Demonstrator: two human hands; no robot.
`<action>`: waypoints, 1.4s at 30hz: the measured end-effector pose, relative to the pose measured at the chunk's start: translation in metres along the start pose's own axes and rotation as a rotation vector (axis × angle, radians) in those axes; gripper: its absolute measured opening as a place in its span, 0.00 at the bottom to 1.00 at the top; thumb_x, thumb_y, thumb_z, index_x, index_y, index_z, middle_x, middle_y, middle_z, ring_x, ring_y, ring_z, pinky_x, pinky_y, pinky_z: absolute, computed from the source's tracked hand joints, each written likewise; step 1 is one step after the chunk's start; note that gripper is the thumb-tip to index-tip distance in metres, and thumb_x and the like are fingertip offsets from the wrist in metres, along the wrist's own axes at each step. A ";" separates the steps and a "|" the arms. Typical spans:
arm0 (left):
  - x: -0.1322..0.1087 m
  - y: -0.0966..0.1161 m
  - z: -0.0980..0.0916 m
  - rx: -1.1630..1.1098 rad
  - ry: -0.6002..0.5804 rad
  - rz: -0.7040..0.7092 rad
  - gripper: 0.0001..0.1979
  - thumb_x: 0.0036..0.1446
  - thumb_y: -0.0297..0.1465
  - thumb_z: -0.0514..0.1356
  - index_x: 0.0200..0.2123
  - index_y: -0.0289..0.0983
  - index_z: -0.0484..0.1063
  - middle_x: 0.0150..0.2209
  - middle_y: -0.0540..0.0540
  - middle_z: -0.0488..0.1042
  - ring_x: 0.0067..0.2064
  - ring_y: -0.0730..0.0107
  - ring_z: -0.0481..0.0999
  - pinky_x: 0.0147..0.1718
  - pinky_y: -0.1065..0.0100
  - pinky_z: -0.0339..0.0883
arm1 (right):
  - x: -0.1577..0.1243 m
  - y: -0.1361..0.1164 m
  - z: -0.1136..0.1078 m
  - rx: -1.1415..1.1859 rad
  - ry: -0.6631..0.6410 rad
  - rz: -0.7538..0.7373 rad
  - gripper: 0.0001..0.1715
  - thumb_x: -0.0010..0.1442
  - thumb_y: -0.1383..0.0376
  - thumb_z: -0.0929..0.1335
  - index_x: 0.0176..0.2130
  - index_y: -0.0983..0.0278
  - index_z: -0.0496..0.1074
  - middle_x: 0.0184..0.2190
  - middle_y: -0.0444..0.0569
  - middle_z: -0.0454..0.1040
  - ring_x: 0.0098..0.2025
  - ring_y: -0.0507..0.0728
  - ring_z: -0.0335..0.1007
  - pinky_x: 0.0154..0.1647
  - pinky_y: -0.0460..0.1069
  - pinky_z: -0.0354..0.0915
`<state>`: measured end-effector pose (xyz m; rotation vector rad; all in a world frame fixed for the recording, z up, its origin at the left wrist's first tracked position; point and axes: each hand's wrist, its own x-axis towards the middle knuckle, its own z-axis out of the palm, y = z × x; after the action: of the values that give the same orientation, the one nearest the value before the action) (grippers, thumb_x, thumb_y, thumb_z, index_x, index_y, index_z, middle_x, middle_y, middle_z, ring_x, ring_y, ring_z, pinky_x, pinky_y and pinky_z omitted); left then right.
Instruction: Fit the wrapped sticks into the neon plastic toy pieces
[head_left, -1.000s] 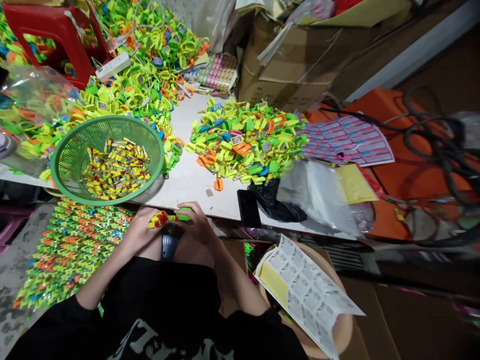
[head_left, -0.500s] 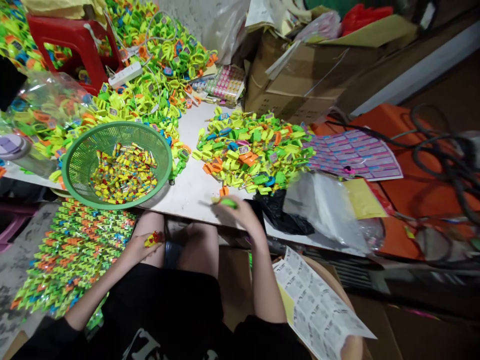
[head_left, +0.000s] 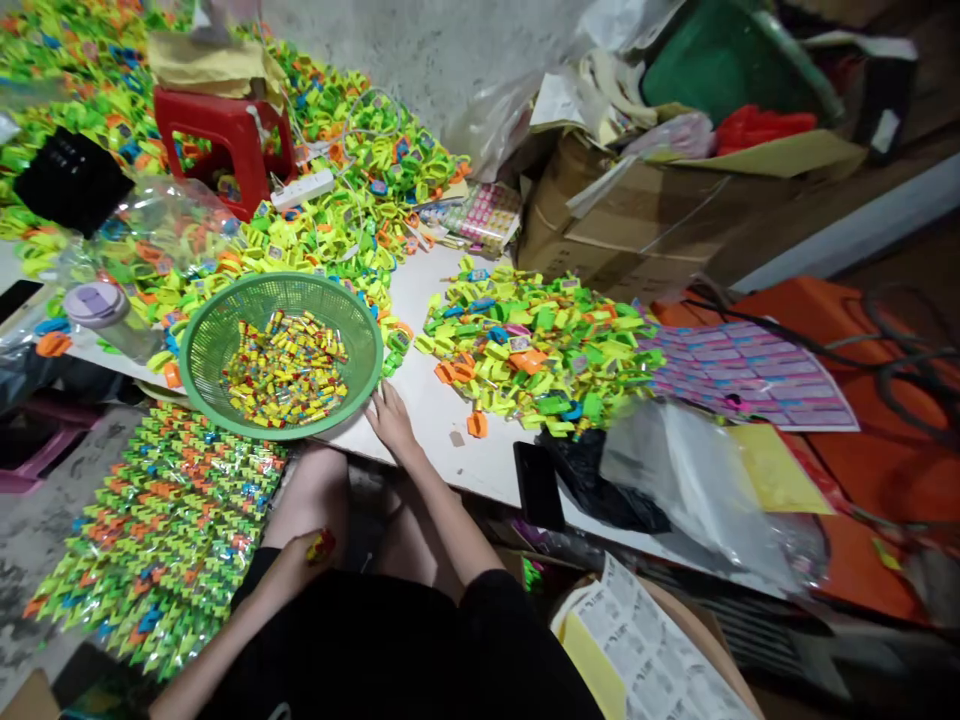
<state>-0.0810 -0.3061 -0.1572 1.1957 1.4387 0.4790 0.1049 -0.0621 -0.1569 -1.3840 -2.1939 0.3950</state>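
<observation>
My left hand (head_left: 298, 562) rests over my lap, its fingers curled round small yellow-and-red tubes (head_left: 321, 546); how many is hidden. My right hand (head_left: 393, 424) lies at the table's front edge, fingers spread beside the right rim of a green mesh basket (head_left: 196, 365). Nothing shows in that hand, and I cannot tell whether its fingertips touch the rim. Many similar small tubes (head_left: 289, 370) fill the bottom of the basket. Right of it spreads a pile of plastic toy watches (head_left: 536, 350), mostly yellow and green, with one orange piece (head_left: 477, 425) lying in front.
A black phone (head_left: 538, 485) and clear plastic bags (head_left: 675, 480) lie at the table's right. Behind stand a cardboard box (head_left: 645, 215) and a red stool (head_left: 225, 135) amid more toy watches. Bagged toys (head_left: 165, 530) cover the floor at left; a lidded cup (head_left: 101, 305) is near the basket.
My right hand has moved left from before the pile to the basket's rim; the green piece it held no longer shows. My left hand has drawn nearer my body. The view has shifted.
</observation>
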 end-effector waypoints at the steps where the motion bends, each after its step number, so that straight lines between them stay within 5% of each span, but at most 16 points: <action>1: 0.000 -0.002 0.002 -0.003 -0.006 0.019 0.14 0.46 0.43 0.62 0.31 0.39 0.75 0.35 0.41 0.79 0.38 0.54 0.75 0.37 0.63 0.69 | 0.000 -0.004 0.006 -0.010 0.011 -0.002 0.22 0.63 0.64 0.64 0.55 0.72 0.66 0.61 0.67 0.57 0.65 0.65 0.49 0.64 0.64 0.51; 8: 0.006 -0.007 0.004 -0.043 0.051 0.041 0.13 0.49 0.41 0.59 0.33 0.38 0.74 0.35 0.41 0.79 0.37 0.54 0.76 0.36 0.63 0.70 | -0.071 -0.022 0.022 -0.014 -0.001 -0.142 0.23 0.62 0.58 0.65 0.53 0.68 0.68 0.56 0.65 0.65 0.61 0.66 0.58 0.60 0.66 0.59; 13: 0.012 0.008 -0.002 -0.008 0.036 0.057 0.12 0.49 0.42 0.59 0.29 0.39 0.72 0.31 0.43 0.78 0.33 0.59 0.74 0.31 0.66 0.68 | -0.106 -0.012 0.014 -0.022 0.003 -0.162 0.14 0.63 0.70 0.63 0.46 0.62 0.73 0.47 0.55 0.74 0.51 0.61 0.68 0.54 0.61 0.66; 20: 0.017 0.000 -0.002 0.023 -0.022 -0.139 0.21 0.48 0.51 0.58 0.32 0.38 0.69 0.19 0.51 0.67 0.16 0.74 0.59 0.13 0.70 0.49 | -0.092 -0.006 -0.050 0.154 0.282 -0.178 0.17 0.64 0.69 0.61 0.49 0.57 0.73 0.45 0.50 0.75 0.44 0.54 0.74 0.44 0.48 0.73; 24: 0.021 -0.001 0.001 0.050 -0.044 -0.145 0.24 0.47 0.53 0.57 0.33 0.37 0.69 0.17 0.53 0.64 0.14 0.74 0.60 0.12 0.71 0.50 | -0.085 -0.012 -0.098 0.164 0.540 -0.264 0.14 0.63 0.68 0.64 0.46 0.55 0.73 0.44 0.48 0.76 0.45 0.55 0.75 0.46 0.50 0.75; 27: 0.023 0.004 0.000 0.067 -0.053 -0.118 0.25 0.49 0.52 0.56 0.39 0.37 0.69 0.18 0.54 0.65 0.14 0.72 0.63 0.11 0.71 0.52 | -0.089 -0.018 -0.124 0.165 0.599 -0.259 0.10 0.62 0.67 0.65 0.41 0.55 0.75 0.41 0.48 0.77 0.44 0.57 0.76 0.46 0.53 0.76; 35: 0.029 0.010 -0.001 0.057 -0.070 -0.167 0.26 0.48 0.57 0.57 0.30 0.37 0.66 0.16 0.56 0.64 0.13 0.72 0.63 0.11 0.70 0.55 | -0.104 -0.039 -0.145 0.411 0.674 -0.243 0.21 0.61 0.68 0.66 0.53 0.56 0.69 0.44 0.50 0.77 0.43 0.61 0.77 0.44 0.57 0.78; 42: 0.027 0.016 0.001 0.071 -0.057 -0.172 0.26 0.47 0.57 0.57 0.23 0.38 0.61 0.14 0.56 0.62 0.12 0.74 0.61 0.11 0.71 0.53 | -0.099 -0.050 -0.159 0.147 0.634 -0.341 0.11 0.59 0.71 0.67 0.39 0.57 0.75 0.39 0.47 0.78 0.43 0.59 0.77 0.47 0.53 0.76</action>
<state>-0.0698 -0.2769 -0.1575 1.1207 1.5045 0.2755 0.1913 -0.1771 -0.0268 -0.8702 -1.7745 -0.0158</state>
